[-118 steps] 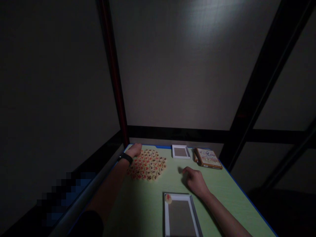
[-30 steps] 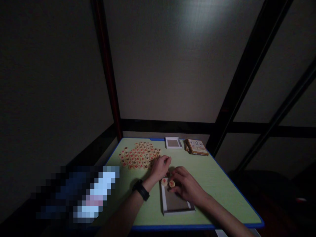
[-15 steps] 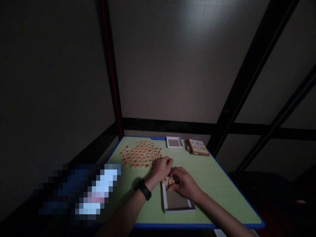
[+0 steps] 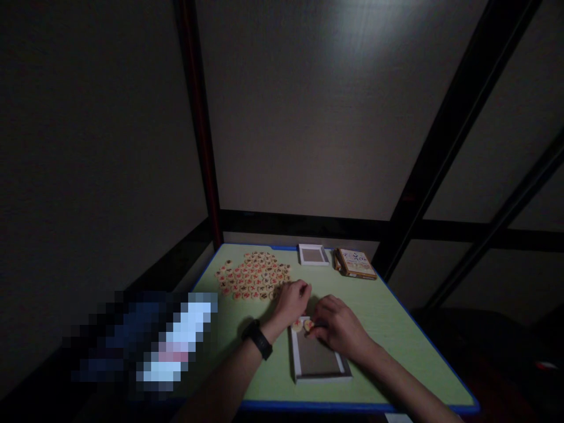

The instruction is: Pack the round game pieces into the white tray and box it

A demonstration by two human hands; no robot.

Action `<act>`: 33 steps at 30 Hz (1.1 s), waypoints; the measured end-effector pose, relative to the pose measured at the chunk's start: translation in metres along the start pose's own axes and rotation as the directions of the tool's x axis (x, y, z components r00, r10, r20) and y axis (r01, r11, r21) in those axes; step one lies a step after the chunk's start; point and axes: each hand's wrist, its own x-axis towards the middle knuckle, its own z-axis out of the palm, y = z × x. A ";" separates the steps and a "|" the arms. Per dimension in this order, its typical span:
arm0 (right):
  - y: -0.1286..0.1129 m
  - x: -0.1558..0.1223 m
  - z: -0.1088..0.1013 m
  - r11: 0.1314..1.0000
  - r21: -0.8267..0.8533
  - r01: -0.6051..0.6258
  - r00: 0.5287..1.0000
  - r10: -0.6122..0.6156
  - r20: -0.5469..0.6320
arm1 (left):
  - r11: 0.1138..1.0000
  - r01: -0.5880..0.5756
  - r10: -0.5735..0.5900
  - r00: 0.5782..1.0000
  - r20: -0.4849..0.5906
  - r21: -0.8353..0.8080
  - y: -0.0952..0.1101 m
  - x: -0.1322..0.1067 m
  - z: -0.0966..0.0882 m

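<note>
An open shallow box tray (image 4: 296, 352) with a white rim and grey-brown bottom lies near the table's front. Two round wooden Chinese chess pieces with red characters sit side by side at its far left end: one (image 4: 297, 325) in the corner, and a second piece (image 4: 308, 325) beside it. My right hand (image 4: 339, 326) reaches over the tray's right side, thumb and fingers closed at that second piece. My left hand (image 4: 293, 302), with a black watch on its wrist, hovers beyond the tray, fingers curled; what they hold is hidden. Many more chess pieces (image 4: 251, 276) lie flat to its left.
The green table (image 4: 396, 346) has a blue edge. At the back stand another shallow white-rimmed tray (image 4: 313, 255) and a printed cardboard box (image 4: 356, 263). Walls with dark frames close in behind and at the left. A blurred-out patch (image 4: 176, 341) covers the left front.
My right hand has shifted slightly right and back from the tray's corner, showing more of the second piece. My left hand stays almost still. The view has moved slightly.
</note>
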 end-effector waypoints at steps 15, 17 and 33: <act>-0.014 0.003 -0.003 0.990 -0.138 0.023 0.997 -0.013 0.076 | 0.998 -0.041 0.042 0.999 -0.017 0.046 -0.006 0.001 0.007; -0.014 0.003 -0.002 0.988 -0.150 0.023 0.997 -0.011 0.077 | 0.998 -0.047 0.048 0.999 -0.015 0.035 -0.005 0.001 0.005; 0.008 0.007 -0.011 0.999 0.034 -0.009 0.973 0.016 -0.231 | 0.889 -0.153 0.094 0.984 -0.154 -0.431 -0.013 0.009 0.014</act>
